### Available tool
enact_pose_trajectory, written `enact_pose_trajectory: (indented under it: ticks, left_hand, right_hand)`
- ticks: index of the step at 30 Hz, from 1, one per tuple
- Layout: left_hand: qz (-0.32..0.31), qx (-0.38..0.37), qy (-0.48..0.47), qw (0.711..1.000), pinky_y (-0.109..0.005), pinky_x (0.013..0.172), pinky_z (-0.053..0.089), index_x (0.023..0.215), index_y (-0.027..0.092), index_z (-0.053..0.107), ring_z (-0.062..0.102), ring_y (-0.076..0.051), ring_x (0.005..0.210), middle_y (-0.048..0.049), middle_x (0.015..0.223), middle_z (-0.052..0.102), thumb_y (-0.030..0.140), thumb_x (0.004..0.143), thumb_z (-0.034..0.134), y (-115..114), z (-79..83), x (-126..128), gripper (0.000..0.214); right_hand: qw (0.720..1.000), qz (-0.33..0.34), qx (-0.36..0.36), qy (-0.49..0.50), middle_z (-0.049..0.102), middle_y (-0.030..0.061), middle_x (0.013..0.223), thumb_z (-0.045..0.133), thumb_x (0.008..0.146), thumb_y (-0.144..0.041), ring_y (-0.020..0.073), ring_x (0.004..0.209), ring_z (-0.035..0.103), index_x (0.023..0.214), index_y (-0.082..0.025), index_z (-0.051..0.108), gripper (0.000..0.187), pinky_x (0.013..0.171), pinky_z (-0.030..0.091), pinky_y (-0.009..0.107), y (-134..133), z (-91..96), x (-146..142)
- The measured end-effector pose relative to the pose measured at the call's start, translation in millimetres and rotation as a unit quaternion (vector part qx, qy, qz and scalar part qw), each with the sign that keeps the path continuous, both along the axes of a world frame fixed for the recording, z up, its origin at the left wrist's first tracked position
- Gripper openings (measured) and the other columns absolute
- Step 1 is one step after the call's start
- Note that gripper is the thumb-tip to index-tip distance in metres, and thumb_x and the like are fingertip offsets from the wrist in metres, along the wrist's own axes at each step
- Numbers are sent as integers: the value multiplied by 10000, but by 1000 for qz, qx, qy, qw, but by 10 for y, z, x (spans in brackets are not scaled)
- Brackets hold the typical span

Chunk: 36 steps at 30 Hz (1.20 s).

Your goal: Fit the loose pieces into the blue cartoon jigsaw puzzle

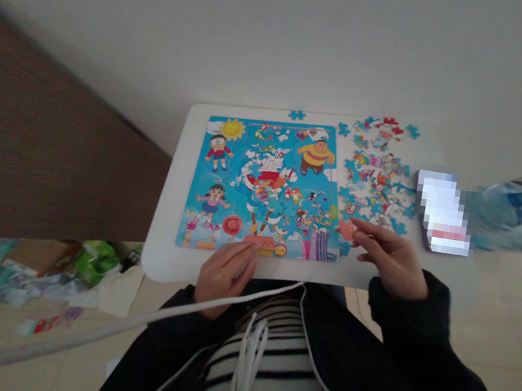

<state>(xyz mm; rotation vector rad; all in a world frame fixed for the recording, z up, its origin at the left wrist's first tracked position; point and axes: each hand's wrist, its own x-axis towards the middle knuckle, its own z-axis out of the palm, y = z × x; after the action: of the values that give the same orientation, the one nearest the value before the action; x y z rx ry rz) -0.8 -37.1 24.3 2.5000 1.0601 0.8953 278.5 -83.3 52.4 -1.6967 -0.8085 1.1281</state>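
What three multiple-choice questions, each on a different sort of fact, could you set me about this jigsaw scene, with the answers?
1. Where does the loose heap of multicoloured cardboard jigsaw pieces lie on the white table, compared with the partly built blue cartoon jigsaw puzzle?
A. To its left
B. To its right
C. On top of it

2. What colour is the small cardboard jigsaw piece pinched in the person's right hand?
A. Dark green
B. Purple
C. Salmon orange

3. How is the person's left hand placed?
A. Lying on the puzzle's lower edge
B. Raised high above the heap
C. Pressed against the wall

Answers:
1. B, the heap sits beyond the puzzle's right edge.
2. C, the piece shows that colour beside the hand.
3. A, the hand lies across the bottom edge.
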Motion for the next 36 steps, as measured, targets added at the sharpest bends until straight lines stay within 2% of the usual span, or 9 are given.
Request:
enact_pose_trajectory:
  ticks: [3,7,11,13,15,19,24,29,36]
  left_hand:
    - [22,-151,-77,985,-280,824,532,1041,182,645,654,-159,895,-49,1001,694,231,860,526,-75,81,114,222]
    - [72,-325,-156,930,-241,723,553,1003,176,668,674,-146,769,-31,940,711,264,828,567,-139,137,168,220]
    - [110,-424,-239,866,-234,633,559,916,145,688,671,-149,674,-38,803,722,276,792,590,-160,131,80,205]
    - [115,-445,-266,848,-235,612,561,921,130,683,670,-152,667,-53,806,720,285,774,603,-147,120,32,228]
    - [114,-434,-272,851,-242,621,564,924,128,680,670,-155,697,-67,855,714,289,764,613,-113,109,-6,237]
    - [109,-344,-223,906,-244,619,555,834,145,686,658,-148,710,-53,821,705,277,781,593,27,86,-78,170]
    - [69,-250,-20,966,-249,573,499,767,171,682,623,-135,614,-16,715,692,229,810,561,285,107,-131,141]
    - [53,-143,136,979,-275,636,478,761,165,674,614,-163,702,-21,749,673,210,814,579,442,135,-59,117]
    - [42,-2,132,990,-284,686,475,797,157,642,575,-167,735,-29,766,639,232,857,535,337,48,-133,144]
  right_hand:
    - [995,71,21,71,663,19,868,660,707,-386,99,661,598,1004,-245,673,329,489,521,196,115,52,-470]
    - [974,157,26,163,623,5,793,631,721,-403,106,650,598,974,-231,637,306,477,515,204,217,-5,-990]
    - [970,171,37,166,605,-2,767,629,727,-399,108,628,590,892,-217,555,257,472,502,211,258,-120,-1189]
    - [973,178,48,139,598,-7,730,618,740,-387,109,611,579,855,-213,516,232,447,479,205,263,-159,-1226]
    - [979,176,60,89,600,-7,706,605,754,-371,108,596,571,819,-210,494,206,435,457,202,265,-181,-1249]
    - [971,213,85,-59,636,2,717,578,783,-335,112,622,588,818,-200,543,144,565,488,246,278,-198,-1245]
    - [931,203,148,-264,659,41,879,552,812,-316,134,714,613,976,-209,605,204,651,493,272,329,-227,-1181]
    - [871,275,189,-360,659,48,878,492,864,-273,169,855,596,936,-214,648,182,761,475,302,371,-299,-1177]
    - [857,271,197,-391,647,45,872,496,868,-284,165,847,567,866,-209,667,187,755,468,296,367,-323,-1168]
